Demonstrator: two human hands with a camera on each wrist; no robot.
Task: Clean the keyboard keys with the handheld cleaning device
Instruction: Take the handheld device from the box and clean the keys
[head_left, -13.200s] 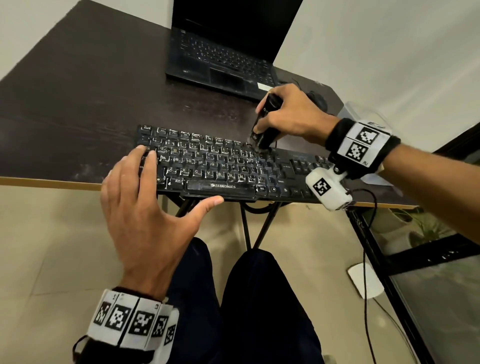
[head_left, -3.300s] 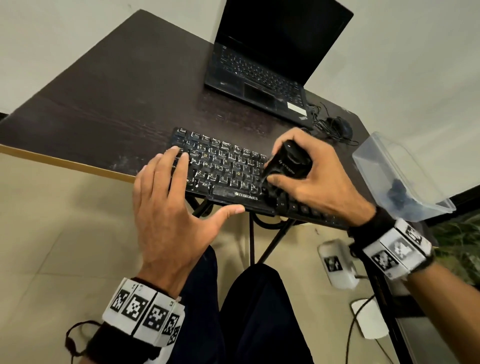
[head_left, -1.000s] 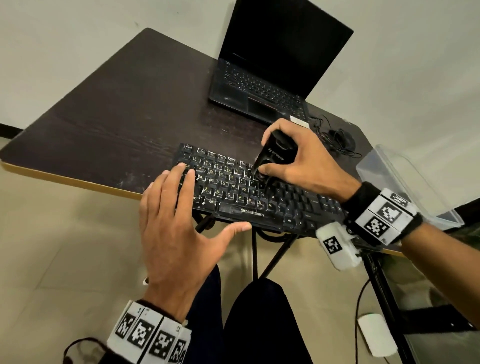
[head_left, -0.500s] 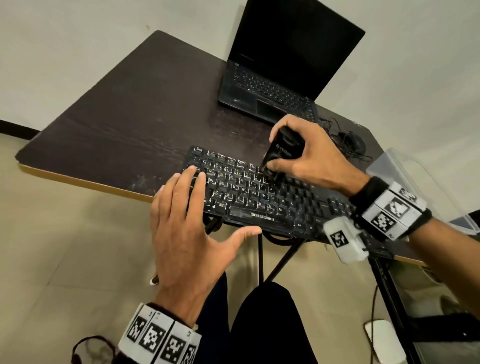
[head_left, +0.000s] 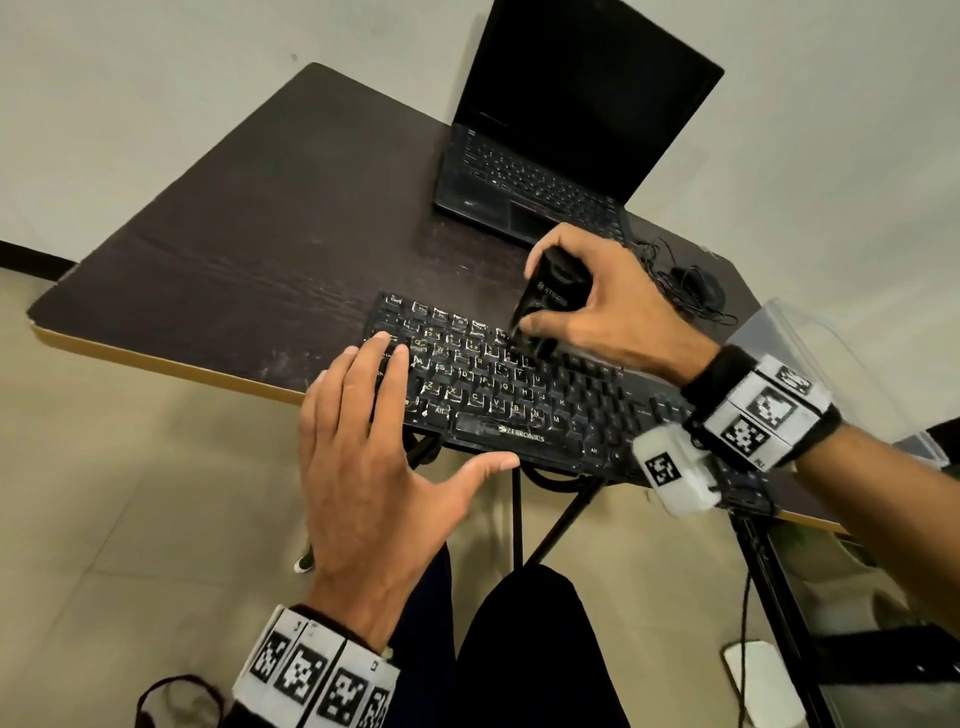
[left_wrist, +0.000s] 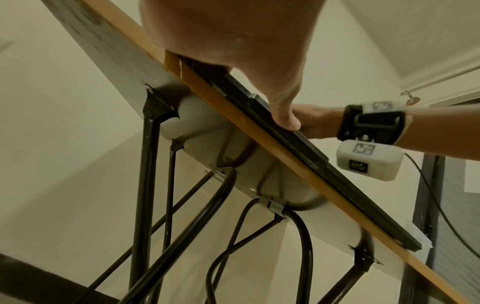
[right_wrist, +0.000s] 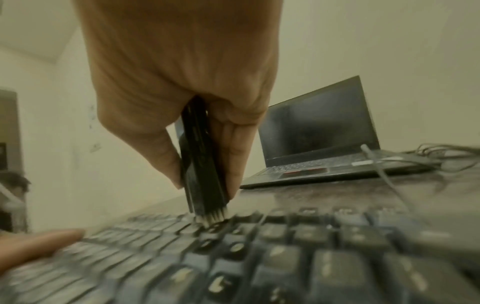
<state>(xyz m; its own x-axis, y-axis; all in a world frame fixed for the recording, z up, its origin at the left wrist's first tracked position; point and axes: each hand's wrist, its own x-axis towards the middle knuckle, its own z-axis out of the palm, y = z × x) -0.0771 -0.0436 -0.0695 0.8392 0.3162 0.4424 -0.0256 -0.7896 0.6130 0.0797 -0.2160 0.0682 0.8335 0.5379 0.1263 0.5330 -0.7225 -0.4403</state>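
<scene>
A black keyboard (head_left: 519, 395) lies along the near edge of the dark table (head_left: 291, 218). My right hand (head_left: 597, 306) grips a black handheld cleaning device (head_left: 545, 301), held nearly upright. In the right wrist view the cleaning device (right_wrist: 200, 164) has its pale bristle tip (right_wrist: 211, 216) touching the upper key rows of the keyboard (right_wrist: 259, 257). My left hand (head_left: 363, 457) lies flat with straight fingers on the keyboard's left end, thumb spread under the front edge. The left wrist view shows the left hand's thumb (left_wrist: 283, 111) against the keyboard's front edge (left_wrist: 298, 144).
An open black laptop (head_left: 561, 135) stands at the back of the table. A mouse with tangled cable (head_left: 696, 291) lies right of it, and a clear plastic box (head_left: 810, 353) sits at the right edge. Black metal table legs (left_wrist: 145, 185) run below.
The cleaning device has moved from the lower middle keys up and left to the top rows over the last seconds. The left hand stays flat on the keyboard's left end.
</scene>
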